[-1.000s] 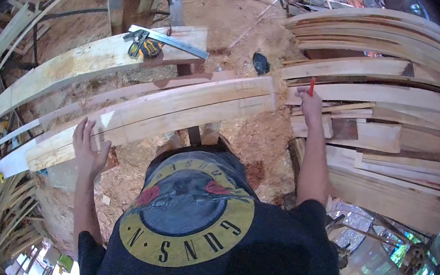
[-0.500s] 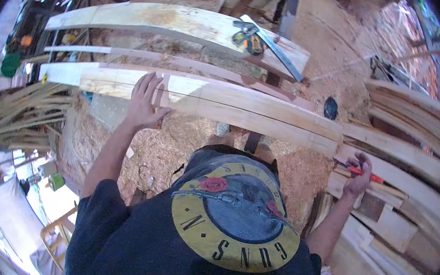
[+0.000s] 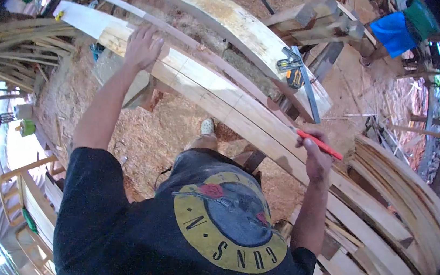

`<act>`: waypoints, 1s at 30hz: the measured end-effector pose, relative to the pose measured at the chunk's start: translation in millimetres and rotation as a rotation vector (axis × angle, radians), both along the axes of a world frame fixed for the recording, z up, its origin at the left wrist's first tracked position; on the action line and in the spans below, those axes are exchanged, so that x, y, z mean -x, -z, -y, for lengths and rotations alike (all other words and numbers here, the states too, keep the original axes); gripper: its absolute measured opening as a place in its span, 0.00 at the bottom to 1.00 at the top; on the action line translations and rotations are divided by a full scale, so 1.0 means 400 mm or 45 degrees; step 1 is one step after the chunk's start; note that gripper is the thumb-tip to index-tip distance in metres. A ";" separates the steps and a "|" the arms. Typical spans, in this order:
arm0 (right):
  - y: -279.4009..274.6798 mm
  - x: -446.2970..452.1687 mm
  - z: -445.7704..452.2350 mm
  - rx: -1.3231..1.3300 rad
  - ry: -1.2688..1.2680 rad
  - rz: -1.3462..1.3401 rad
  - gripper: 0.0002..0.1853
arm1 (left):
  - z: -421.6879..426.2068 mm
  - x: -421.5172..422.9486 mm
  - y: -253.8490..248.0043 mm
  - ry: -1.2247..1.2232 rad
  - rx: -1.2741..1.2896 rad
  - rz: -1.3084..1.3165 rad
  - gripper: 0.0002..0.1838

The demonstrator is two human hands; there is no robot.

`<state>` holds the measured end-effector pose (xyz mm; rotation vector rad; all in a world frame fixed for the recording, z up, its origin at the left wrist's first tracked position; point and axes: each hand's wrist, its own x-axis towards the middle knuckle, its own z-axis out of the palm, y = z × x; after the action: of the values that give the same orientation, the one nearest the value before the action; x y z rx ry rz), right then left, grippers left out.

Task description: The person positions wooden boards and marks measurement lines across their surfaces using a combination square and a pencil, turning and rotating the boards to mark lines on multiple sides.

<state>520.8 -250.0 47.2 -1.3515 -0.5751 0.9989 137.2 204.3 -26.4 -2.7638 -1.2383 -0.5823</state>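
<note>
Head-worn fisheye camera looks forward and steeply down from above wearer's T-shirt (image 3: 177,230), nearest at frame bottom; left hand (image 3: 143,50) and right hand (image 3: 317,155) farther out at curved plank (image 3: 217,89), sawdust-strewn ground (image 3: 169,131) beneath.

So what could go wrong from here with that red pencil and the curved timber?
The curved timber might shift under the left hand, throwing off any mark made with the red pencil in the right hand. The metal square reaches the edge of the neighboring beam, so a bump could knock it down.
</note>
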 end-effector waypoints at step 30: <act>0.106 0.208 -0.591 0.329 -0.652 0.361 0.08 | -0.028 -0.019 -0.014 -0.109 0.225 -0.300 0.31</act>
<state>437.6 -13.6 4.8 -1.6298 -1.0724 1.3351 144.7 215.6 -20.7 -2.7964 -1.4035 -0.1404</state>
